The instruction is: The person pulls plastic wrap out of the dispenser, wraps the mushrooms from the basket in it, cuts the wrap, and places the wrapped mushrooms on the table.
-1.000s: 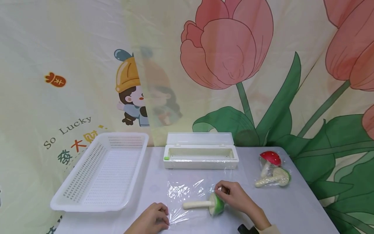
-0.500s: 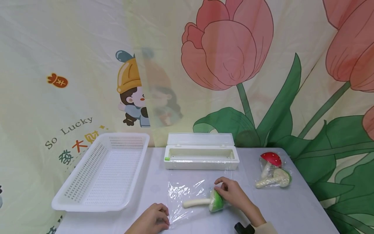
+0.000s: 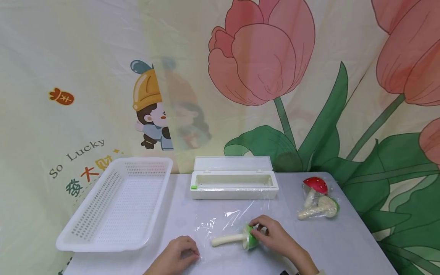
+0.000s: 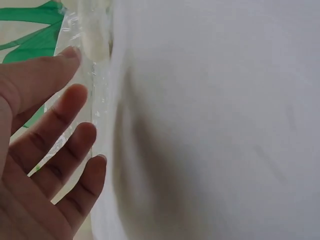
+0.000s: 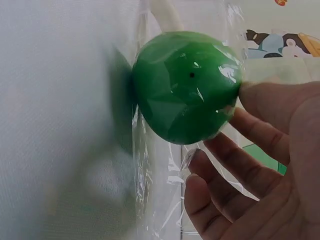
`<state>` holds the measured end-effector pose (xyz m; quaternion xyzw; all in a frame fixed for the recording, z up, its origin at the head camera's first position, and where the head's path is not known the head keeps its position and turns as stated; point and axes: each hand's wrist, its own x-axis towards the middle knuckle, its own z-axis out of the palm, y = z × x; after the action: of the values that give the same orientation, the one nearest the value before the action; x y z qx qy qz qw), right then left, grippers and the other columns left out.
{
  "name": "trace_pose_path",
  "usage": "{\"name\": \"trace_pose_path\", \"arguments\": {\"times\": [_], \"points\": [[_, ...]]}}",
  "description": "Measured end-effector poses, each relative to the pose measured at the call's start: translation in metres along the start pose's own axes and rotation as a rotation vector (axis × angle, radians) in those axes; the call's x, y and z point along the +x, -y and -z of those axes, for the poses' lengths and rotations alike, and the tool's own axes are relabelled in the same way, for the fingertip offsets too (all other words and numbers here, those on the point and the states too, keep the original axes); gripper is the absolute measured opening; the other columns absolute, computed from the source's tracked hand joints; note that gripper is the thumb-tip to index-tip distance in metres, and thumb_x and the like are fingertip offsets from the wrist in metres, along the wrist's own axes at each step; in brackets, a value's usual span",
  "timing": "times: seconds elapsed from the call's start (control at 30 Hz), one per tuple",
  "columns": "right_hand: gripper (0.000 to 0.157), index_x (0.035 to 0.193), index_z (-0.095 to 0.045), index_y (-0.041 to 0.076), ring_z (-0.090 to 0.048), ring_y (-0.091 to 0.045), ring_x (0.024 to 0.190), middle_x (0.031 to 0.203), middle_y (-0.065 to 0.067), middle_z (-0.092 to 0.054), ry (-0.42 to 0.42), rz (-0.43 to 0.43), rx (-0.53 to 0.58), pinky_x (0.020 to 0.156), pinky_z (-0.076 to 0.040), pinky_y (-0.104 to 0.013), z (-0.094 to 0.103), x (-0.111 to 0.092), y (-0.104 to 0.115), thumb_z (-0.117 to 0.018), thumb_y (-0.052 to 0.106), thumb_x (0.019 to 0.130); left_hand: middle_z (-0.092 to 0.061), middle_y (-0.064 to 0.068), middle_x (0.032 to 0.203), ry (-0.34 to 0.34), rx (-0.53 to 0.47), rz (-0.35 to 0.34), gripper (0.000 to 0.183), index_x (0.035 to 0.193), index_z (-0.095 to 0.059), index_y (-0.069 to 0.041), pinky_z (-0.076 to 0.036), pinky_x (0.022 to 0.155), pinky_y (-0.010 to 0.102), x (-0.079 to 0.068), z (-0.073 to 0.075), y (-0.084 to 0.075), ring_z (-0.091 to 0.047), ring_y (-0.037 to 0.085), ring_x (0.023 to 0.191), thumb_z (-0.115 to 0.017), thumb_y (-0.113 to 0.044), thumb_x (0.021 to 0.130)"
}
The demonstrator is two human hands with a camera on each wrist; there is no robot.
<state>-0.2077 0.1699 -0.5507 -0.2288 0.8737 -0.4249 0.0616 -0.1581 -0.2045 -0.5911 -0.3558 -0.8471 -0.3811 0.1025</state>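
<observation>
A toy mushroom (image 3: 227,240) with a cream stem and green cap lies on its side on clear plastic film (image 3: 214,221), its stem towards the left. My right hand (image 3: 275,237) pinches the green cap (image 5: 182,92) between thumb and fingers; film lies against the cap in the right wrist view. My left hand (image 3: 177,255) rests at the near left corner of the film. In the left wrist view its fingers (image 4: 70,140) are loosely bent beside the film edge, with thumb and fingers apart.
A white film dispenser box (image 3: 233,194) with its lid raised stands behind, and the film runs from its front. To the left is a white perforated basket (image 3: 161,206). A red-capped mushroom (image 3: 317,186) and a green-capped mushroom (image 3: 326,207), both wrapped, lie at the right.
My right hand has moved from the film beside the cap onto the cap and grips it. The mushroom has turned slightly. My left hand stays near the film corner.
</observation>
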Motion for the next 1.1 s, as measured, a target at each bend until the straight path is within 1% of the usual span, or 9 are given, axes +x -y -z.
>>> {"name": "trace_pose_path", "arguments": {"times": [0.17,0.3,0.43,0.57,0.63,0.73,0.87,0.97,1.1], "points": [[0.024,0.116,-0.072,0.015,-0.064,-0.005,0.094,0.112,0.003,-0.072,-0.008,0.01,-0.035,0.07,-0.053,-0.022,-0.001,0.002,0.0,-0.066,0.033,0.101,-0.068,-0.016,0.09,-0.077,-0.034,0.101,0.017,0.089,-0.072,-0.021,-0.053,0.066,0.022,0.021,0.002,-0.002,-0.061,0.004,0.078,-0.082,-0.007,0.085],[0.026,0.117,-0.073,0.011,-0.065,-0.006,0.095,0.112,-0.001,-0.072,-0.021,0.055,-0.052,0.07,-0.053,-0.022,-0.003,0.002,0.001,-0.065,0.03,0.102,-0.055,-0.017,0.074,-0.134,-0.018,0.193,0.019,0.088,-0.073,-0.023,-0.046,0.058,0.018,0.043,0.005,-0.001,-0.049,-0.001,0.067,-0.082,-0.007,0.084],[0.026,0.117,-0.073,0.009,-0.064,-0.007,0.096,0.112,-0.001,-0.072,-0.035,0.079,-0.068,0.07,-0.054,-0.022,-0.006,0.002,0.002,-0.064,0.029,0.102,-0.043,-0.017,0.062,-0.125,-0.017,0.303,0.013,0.089,-0.073,-0.023,-0.038,0.051,0.016,0.066,0.002,0.001,-0.038,-0.006,0.056,-0.08,-0.012,0.088],[0.022,0.115,-0.073,0.011,-0.063,-0.007,0.096,0.11,0.001,-0.071,-0.066,0.1,-0.082,0.07,-0.053,-0.022,-0.01,0.004,0.003,-0.066,0.028,0.101,-0.052,-0.016,0.06,-0.099,-0.016,0.398,0.007,0.089,-0.073,-0.02,-0.039,0.049,0.018,0.085,-0.008,0.002,-0.041,-0.005,0.052,-0.077,-0.014,0.091],[0.018,0.112,-0.072,0.012,-0.063,-0.006,0.095,0.107,0.003,-0.071,-0.091,0.109,-0.073,0.069,-0.052,-0.022,-0.012,0.005,0.003,-0.068,0.025,0.1,-0.056,-0.015,0.062,-0.089,-0.01,0.429,0.006,0.089,-0.073,-0.018,-0.041,0.05,0.018,0.092,-0.014,0.003,-0.045,-0.004,0.053,-0.076,-0.014,0.091],[0.009,0.105,-0.07,0.014,-0.061,-0.003,0.091,0.101,0.006,-0.069,-0.139,0.119,-0.061,0.067,-0.051,-0.021,-0.014,0.007,0.004,-0.071,0.019,0.097,-0.064,-0.013,0.067,-0.069,0.007,0.44,0.003,0.093,-0.074,-0.015,-0.044,0.053,0.019,0.101,-0.024,0.003,-0.05,-0.003,0.057,-0.075,-0.014,0.091],[0.004,0.099,-0.068,0.015,-0.06,-0.001,0.089,0.097,0.008,-0.067,-0.167,0.102,-0.069,0.065,-0.051,-0.021,-0.016,0.008,0.005,-0.07,0.019,0.098,-0.073,-0.006,0.079,-0.005,-0.025,0.436,0.021,0.114,-0.071,-0.006,-0.05,0.062,0.021,0.104,-0.032,0.0,-0.059,-0.002,0.068,-0.071,-0.01,0.093],[0.004,0.1,-0.07,0.015,-0.061,-0.001,0.09,0.098,0.008,-0.067,-0.163,0.096,-0.082,0.067,-0.053,-0.021,-0.017,0.007,0.005,-0.067,0.017,0.1,-0.077,0.0,0.088,0.038,-0.051,0.417,0.033,0.127,-0.063,-0.003,-0.054,0.068,0.023,0.096,-0.034,-0.004,-0.066,0.002,0.076,-0.066,-0.008,0.095],[0.017,0.108,-0.072,0.017,-0.064,-0.005,0.096,0.107,0.006,-0.071,-0.152,0.13,-0.094,0.073,-0.056,-0.024,-0.014,0.003,0.004,-0.065,0.005,0.098,-0.078,-0.001,0.097,0.067,0.001,0.347,0.03,0.123,-0.064,-0.008,-0.056,0.079,0.03,0.08,-0.036,-0.01,-0.069,0.008,0.09,-0.068,-0.01,0.094]]}}
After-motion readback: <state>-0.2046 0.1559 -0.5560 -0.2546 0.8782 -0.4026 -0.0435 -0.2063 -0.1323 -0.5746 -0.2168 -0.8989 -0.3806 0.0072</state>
